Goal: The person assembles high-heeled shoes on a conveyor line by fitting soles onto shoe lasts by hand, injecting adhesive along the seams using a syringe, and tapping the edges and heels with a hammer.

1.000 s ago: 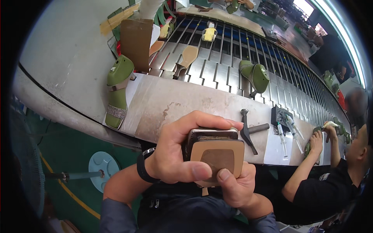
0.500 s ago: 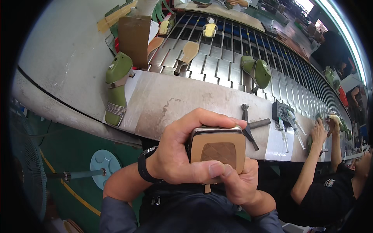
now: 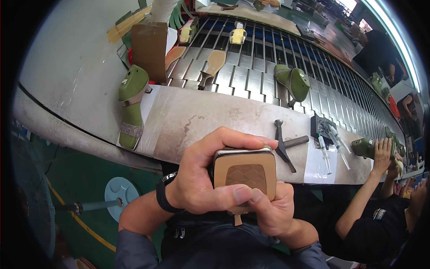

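Observation:
Between both hands I hold a shoe close to my body, its tan sole (image 3: 246,170) with a darker patterned patch turned up toward me. My left hand (image 3: 201,179), with a dark watch on its wrist, wraps the left side, fingers over the far edge and thumb across the sole. My right hand (image 3: 275,208) grips the lower right, its thumb pressing the sole beside the other thumb. Most of the upper is hidden beneath. Beyond my hands a hammer (image 3: 281,145) lies on the worktable (image 3: 201,114).
Green shoes stand at the table's left (image 3: 132,107) and on the slatted metal conveyor (image 3: 293,83). A tan sole piece (image 3: 214,65) lies there too. Syringes (image 3: 324,152) rest beside a black block (image 3: 320,123). At right, a co-worker's hands (image 3: 383,154) handle a green shoe. A fan (image 3: 36,193) stands left.
My grip on the shoe stays the same; the shoe and hands sit slightly further left in view. The co-worker's hands have shifted right and lower.

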Demonstrator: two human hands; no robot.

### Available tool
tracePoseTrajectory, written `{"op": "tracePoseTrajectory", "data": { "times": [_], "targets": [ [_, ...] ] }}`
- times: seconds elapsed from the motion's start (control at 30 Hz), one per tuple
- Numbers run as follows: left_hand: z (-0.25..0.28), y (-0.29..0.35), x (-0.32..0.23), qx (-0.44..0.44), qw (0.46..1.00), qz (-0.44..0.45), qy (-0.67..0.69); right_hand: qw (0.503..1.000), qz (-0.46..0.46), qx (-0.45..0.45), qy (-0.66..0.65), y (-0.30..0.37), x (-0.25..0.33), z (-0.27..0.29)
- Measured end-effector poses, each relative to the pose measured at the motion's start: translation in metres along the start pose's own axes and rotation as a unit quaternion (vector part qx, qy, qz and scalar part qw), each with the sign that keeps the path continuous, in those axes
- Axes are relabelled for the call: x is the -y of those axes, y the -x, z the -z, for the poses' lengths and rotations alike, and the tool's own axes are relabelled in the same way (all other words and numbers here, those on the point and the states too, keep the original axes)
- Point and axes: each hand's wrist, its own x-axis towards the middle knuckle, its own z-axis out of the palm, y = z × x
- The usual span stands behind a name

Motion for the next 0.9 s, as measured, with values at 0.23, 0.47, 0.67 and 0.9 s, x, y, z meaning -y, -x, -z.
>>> {"op": "tracePoseTrajectory", "data": {
  "times": [0.23,0.47,0.67,0.9],
  "targets": [
    [-0.006,0.002,-0.019,-0.04,0.997,0.064,-0.022,0.999,-0.021,0.028,0.01,0.004,-0.003,0.005],
    [-0.003,0.0,-0.013,-0.004,0.997,0.08,0.015,0.999,-0.012,0.027,-0.011,0.0,-0.003,0.012],
    [0.002,-0.004,-0.006,0.03,0.996,0.068,0.04,0.998,-0.043,0.027,-0.033,-0.002,-0.003,0.016],
    [0.009,-0.017,-0.009,0.041,0.995,0.078,0.046,0.995,-0.055,0.036,-0.074,-0.009,0.003,0.017]
  ]
}}
